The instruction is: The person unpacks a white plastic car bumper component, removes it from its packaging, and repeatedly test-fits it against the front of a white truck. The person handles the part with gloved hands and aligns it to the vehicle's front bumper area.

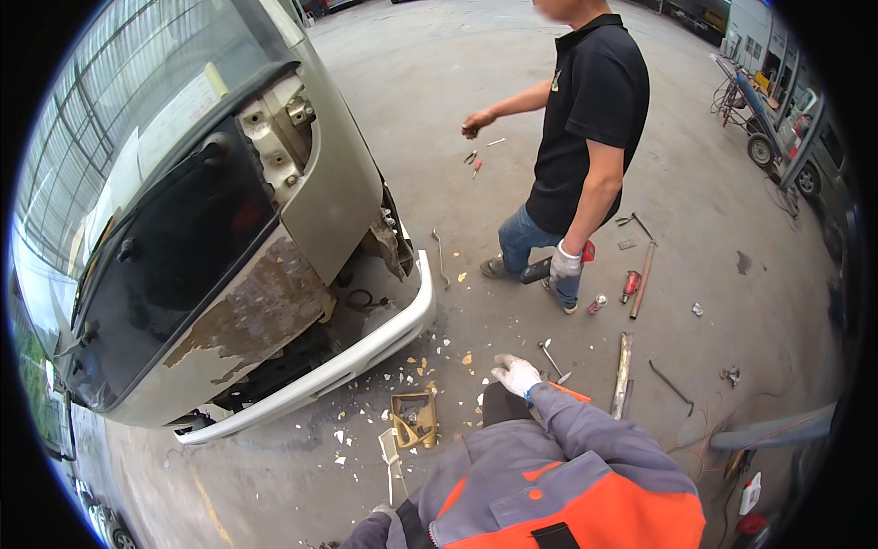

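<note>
My right hand (518, 376), in a white work glove, rests near my dark-trousered knee (503, 405). Its fingers are spread and hold nothing I can see. Low in the view, my gloved left hand (385, 511) shows only in part beside my body, its fingers hidden. A pale, thin frame-like piece (390, 455) stands just beyond it; whether they touch I cannot tell. Next to that lies a tan broken housing (414, 418). Ahead on the left is a vehicle's front with a scraped, peeling panel (261, 297) and a white bumper (366, 352).
A co-worker in a black shirt (594, 91) stands ahead, a dark tool with red (540, 269) in one gloved hand. A hammer (553, 361), red tool (631, 285), rusty pipe (644, 279) and bent rod (672, 388) lie rightward. Paint chips litter the floor by the bumper.
</note>
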A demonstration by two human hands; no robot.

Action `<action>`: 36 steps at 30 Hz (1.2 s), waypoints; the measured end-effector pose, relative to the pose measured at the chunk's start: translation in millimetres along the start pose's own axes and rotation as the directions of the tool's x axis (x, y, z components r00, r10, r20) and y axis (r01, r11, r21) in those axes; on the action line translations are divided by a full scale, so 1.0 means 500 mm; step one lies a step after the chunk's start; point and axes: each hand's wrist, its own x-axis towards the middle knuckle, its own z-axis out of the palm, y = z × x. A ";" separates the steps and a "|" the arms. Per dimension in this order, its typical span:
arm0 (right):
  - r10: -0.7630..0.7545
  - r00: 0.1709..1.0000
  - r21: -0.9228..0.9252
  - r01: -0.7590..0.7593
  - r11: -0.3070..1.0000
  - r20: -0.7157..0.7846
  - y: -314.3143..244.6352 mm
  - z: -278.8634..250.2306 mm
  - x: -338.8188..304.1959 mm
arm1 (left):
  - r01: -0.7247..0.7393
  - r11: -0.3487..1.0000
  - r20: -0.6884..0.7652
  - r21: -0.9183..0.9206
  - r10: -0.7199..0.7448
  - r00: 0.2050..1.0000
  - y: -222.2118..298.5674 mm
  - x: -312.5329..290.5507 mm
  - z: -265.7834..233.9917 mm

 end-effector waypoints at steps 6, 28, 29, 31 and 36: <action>-0.143 0.979 0.037 0.139 0.990 0.147 -0.075 -0.029 0.176 | 0.024 0.998 -0.118 -0.057 -0.030 0.993 0.113 -0.052 -0.051; 0.298 0.898 -0.518 -0.096 0.850 0.323 0.413 -0.407 0.625 | -0.149 0.967 -0.074 -0.206 0.137 0.988 0.838 -0.276 -0.267; 0.305 0.908 -0.490 -0.135 0.861 0.286 0.431 -0.410 0.611 | -0.147 0.973 -0.061 -0.180 0.139 0.988 0.856 -0.255 -0.267; 0.313 0.920 -0.450 -0.182 0.874 0.236 0.451 -0.409 0.604 | -0.140 0.975 -0.053 -0.173 0.133 0.990 0.866 -0.208 -0.233; 0.280 0.937 -0.433 -0.169 0.885 0.208 0.453 -0.468 0.611 | -0.168 0.981 -0.027 -0.097 0.166 0.986 0.862 -0.070 -0.154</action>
